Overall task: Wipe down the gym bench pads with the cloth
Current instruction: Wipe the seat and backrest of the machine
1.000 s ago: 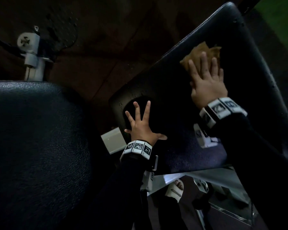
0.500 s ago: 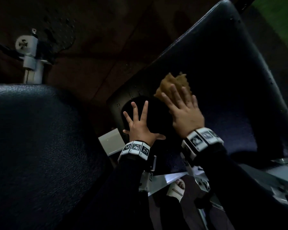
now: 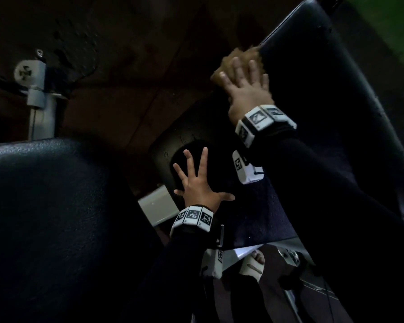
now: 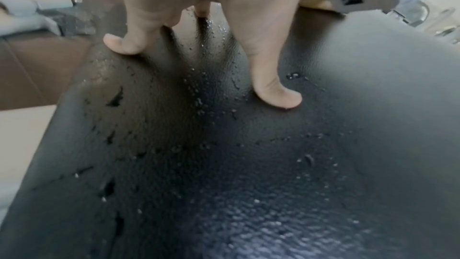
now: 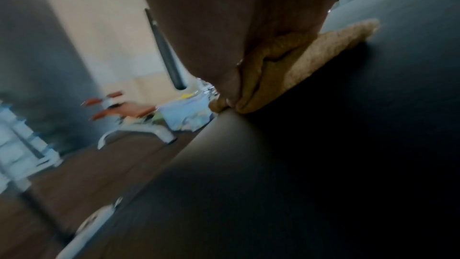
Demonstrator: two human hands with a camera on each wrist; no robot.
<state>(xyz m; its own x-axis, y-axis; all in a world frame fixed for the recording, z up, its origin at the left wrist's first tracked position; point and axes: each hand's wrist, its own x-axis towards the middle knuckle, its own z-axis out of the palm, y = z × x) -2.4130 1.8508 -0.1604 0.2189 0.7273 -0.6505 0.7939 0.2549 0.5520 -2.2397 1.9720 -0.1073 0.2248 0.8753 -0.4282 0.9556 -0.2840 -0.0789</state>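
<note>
A: Item one, cloth. Location?
B: Tan, bunched, at the left edge of the tilted pad, part of it hanging over that edge. Half a second before, it had lain lower, near the pad's bottom end, just beside the left hand; a second before, high on the pad's middle.

A: Item two, right hand.
B: Laid flat on the cloth, fingers straight and close together, pressing, not gripping. It had travelled up and left with the cloth since the earlier frame.

A: Item three, left hand.
B: Spread wide on the pad's lower end, fingers straight, holding nothing. Position unchanged across all three moments.

A: Other entries?
B: A second dark pad at lower left; a grey bracket on the brown floor; a marker band on each wrist.

A: View differences?
B: The left wrist view alone showed droplets beaded on the pad around the pressed fingertips; the head view was too dark for that. The right wrist view, blurred, showed the cloth folded under the hand right at the pad's rim, plus a white-framed machine with orange parts far behind.
</note>
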